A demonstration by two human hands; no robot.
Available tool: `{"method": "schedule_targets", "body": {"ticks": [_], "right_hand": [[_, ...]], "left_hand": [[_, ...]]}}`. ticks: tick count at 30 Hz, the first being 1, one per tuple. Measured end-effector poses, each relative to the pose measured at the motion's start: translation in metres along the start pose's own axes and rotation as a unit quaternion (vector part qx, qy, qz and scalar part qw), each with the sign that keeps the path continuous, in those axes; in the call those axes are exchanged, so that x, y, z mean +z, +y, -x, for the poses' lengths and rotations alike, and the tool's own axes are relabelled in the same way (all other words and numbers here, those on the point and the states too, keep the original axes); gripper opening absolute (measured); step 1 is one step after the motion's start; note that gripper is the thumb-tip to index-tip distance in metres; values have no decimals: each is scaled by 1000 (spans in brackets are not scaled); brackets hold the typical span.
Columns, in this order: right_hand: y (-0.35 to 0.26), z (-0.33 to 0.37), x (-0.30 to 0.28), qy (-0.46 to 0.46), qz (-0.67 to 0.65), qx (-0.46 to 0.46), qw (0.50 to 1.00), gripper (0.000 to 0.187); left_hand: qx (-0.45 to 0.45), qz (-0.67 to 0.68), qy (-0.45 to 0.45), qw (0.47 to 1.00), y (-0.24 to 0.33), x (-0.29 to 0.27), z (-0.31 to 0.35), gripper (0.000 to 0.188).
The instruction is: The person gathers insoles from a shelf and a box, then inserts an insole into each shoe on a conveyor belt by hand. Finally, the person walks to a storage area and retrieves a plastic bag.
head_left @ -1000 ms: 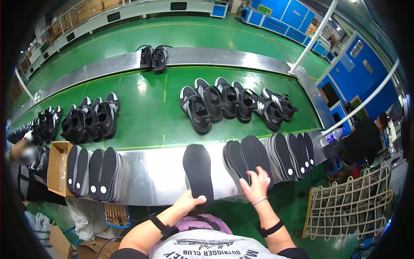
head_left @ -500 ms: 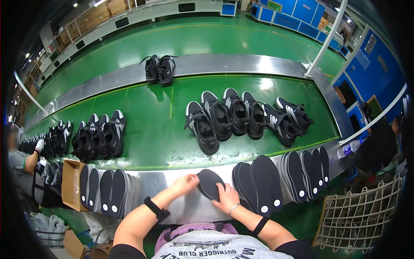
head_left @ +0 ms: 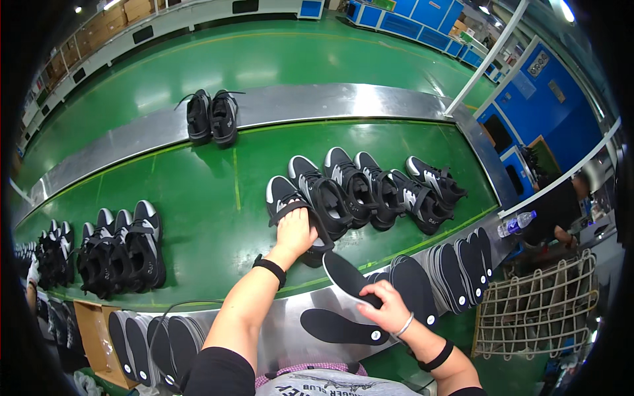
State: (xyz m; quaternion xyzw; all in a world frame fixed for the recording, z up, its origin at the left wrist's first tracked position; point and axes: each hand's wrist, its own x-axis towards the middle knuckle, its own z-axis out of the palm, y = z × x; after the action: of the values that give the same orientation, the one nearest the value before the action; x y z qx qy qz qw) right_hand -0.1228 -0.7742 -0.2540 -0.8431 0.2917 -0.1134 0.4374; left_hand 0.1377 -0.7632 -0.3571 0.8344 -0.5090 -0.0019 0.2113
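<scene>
My left hand (head_left: 295, 231) reaches over the green surface to the nearest black sneaker (head_left: 281, 189) of a group. Its fingers are closed on the sneaker around the strap and tongue; the fingertips are partly hidden. In my right hand (head_left: 388, 307) is a black insole (head_left: 345, 274), pinched at one end, its other end tilted up close to that sneaker's heel. A second black insole (head_left: 337, 327) with a white round sticker lies flat on the metal ledge (head_left: 284, 323) below. Several more black and white sneakers (head_left: 380, 191) stand beside the one I touch.
Stacks of insoles (head_left: 449, 277) line the ledge at right, more stacks (head_left: 178, 343) at left by a cardboard box (head_left: 99, 336). Sneakers stand in a group (head_left: 122, 251) at left, and a pair (head_left: 212, 119) on the far rail. A bottle (head_left: 517, 224) lies at right.
My left hand has gone forward from the insole to the sneaker. My right hand has lifted an insole toward the sneaker, and another now lies on the ledge. The view has shifted.
</scene>
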Motion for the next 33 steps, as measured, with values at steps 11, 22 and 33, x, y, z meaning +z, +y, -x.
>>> {"method": "schedule_targets", "body": {"ticks": [11,22,33], "right_hand": [[-31,-107,2,-115,398,-122,902,20],[-61,-145,38,-311,510,-110,794,17],[-74,-166,65,-353,521,-164,760,19]], "left_hand": [[79,-15,-38,996,-6,3,-6,34],[-118,387,-48,913,-61,-24,-3,26],[-157,508,-158,832,-84,-40,15,15]]}}
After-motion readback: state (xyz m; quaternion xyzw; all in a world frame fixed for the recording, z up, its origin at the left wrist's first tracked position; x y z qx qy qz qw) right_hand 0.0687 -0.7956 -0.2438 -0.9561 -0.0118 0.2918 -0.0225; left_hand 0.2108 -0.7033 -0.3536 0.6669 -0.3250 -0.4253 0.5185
